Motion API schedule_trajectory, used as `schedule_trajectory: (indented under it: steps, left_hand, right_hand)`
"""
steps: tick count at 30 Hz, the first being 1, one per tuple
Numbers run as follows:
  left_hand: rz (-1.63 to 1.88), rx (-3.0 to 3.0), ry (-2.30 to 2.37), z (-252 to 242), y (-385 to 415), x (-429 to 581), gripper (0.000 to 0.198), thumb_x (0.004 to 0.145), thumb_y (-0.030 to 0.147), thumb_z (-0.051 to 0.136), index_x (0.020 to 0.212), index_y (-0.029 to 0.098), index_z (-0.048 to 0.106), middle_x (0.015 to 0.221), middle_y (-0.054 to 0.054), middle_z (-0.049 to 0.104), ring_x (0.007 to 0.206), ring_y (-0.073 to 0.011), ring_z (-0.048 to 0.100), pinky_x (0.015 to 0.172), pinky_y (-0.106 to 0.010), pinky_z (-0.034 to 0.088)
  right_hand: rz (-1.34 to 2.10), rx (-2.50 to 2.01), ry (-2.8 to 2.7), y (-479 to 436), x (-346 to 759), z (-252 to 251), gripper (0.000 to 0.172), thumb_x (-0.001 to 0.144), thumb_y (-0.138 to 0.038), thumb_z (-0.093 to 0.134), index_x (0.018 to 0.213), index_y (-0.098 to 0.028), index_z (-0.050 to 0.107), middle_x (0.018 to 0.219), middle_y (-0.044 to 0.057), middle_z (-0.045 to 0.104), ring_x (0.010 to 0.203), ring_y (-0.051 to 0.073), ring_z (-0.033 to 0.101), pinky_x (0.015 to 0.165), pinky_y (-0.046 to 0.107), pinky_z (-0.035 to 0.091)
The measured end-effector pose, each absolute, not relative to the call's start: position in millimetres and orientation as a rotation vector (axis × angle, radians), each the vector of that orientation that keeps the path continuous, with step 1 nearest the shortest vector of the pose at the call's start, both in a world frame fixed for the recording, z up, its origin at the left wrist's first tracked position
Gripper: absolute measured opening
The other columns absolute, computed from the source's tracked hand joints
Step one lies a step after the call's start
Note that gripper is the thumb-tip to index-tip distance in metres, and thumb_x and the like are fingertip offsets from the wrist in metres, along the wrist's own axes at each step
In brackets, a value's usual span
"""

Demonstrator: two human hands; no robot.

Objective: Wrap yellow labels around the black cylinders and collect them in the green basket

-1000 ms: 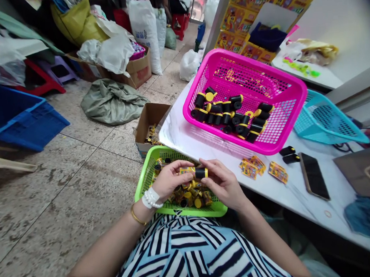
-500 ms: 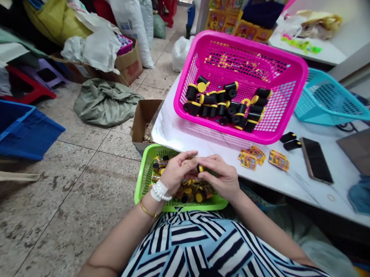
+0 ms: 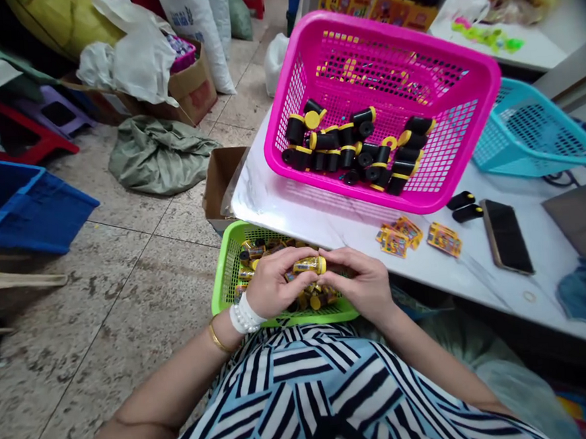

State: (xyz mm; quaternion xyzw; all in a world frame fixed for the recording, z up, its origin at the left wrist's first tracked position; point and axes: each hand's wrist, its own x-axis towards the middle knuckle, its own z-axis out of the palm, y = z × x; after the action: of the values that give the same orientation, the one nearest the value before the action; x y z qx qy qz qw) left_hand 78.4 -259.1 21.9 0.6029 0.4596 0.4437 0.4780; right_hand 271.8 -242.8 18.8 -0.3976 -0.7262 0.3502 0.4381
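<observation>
Over the green basket (image 3: pixel 222 277), both hands meet around a small yellow-labelled cylinder (image 3: pixel 309 265) with a yellow end. My left hand (image 3: pixel 277 280) wraps round its body, fingers closed. My right hand (image 3: pixel 359 280) pinches its yellow end between thumb and fingers. Beneath them, the green basket holds many similar yellow and black cylinders. On the table (image 3: pixel 257 202), the pink basket (image 3: pixel 473 162) holds plain black cylinders (image 3: pixel 325 140) with yellow ends. Small printed orange stickers (image 3: pixel 444 239) lie in front of it.
Two black pieces (image 3: pixel 464 207) and a phone (image 3: pixel 507 236) lie on the right of the table. Behind them stands a light-blue basket (image 3: pixel 530 132). A cardboard box (image 3: pixel 216 184) and a blue crate (image 3: pixel 39 208) are on the left.
The cylinder between my hands now shows its yellow label and yellow end, where earlier my fingers mostly hid it. The camera view has shifted slightly.
</observation>
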Motion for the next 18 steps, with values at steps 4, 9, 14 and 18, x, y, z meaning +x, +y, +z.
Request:
schedule_trajectory:
  steps: [4, 9, 14, 18]
  left_hand:
    - [1.012, 1.333, 1.054, 18.6, -256.0, 73.1, 0.032, 0.081, 0.034, 0.069, 0.108, 0.016, 0.07, 0.102, -0.01, 0.073, 0.089, -0.0225, 0.068, 0.082, -0.033, 0.052]
    - [0.975, 0.996, 0.923, 16.6, -256.1, 68.5, 0.046, 0.081, 0.044, 0.069, 0.116, 0.016, 0.062, 0.087, -0.006, 0.069, 0.062, -0.0138, 0.063, 0.06, -0.026, 0.052]
    - [0.885, 0.931, 0.988, 7.5, -259.8, 65.4, 0.038, 0.082, 0.046, 0.068, 0.101, 0.014, 0.063, 0.062, 0.0, 0.062, 0.046, -0.0091, 0.055, 0.043, -0.019, 0.044]
    - [0.795, 0.802, 0.84, -2.4, -261.4, 66.0, 0.041, 0.08, 0.053, 0.067, 0.092, 0.013, 0.062, 0.056, 0.001, 0.059, 0.038, -0.0071, 0.049, 0.036, -0.017, 0.038]
  right_hand:
    - [0.807, -1.037, -1.804, -251.4, 262.5, 21.7, 0.033, 0.079, -0.025, 0.076, 0.112, -0.025, 0.072, 0.086, 0.005, 0.072, 0.068, 0.016, 0.066, 0.065, 0.03, 0.058]
    - [0.893, -1.073, -1.77, -253.4, 256.9, 17.2, 0.032, 0.08, -0.026, 0.075, 0.111, -0.025, 0.072, 0.079, 0.002, 0.068, 0.065, 0.014, 0.064, 0.061, 0.026, 0.057]
    - [1.263, -0.998, -1.804, -246.1, 267.3, 3.0, 0.047, 0.082, -0.029, 0.074, 0.128, -0.028, 0.064, 0.091, 0.003, 0.067, 0.075, 0.014, 0.065, 0.068, 0.027, 0.058]
    - [1.559, -0.885, -1.663, -248.7, 269.1, 1.1, 0.032, 0.083, -0.029, 0.073, 0.114, -0.028, 0.072, 0.084, 0.002, 0.066, 0.063, 0.013, 0.066, 0.057, 0.026, 0.058]
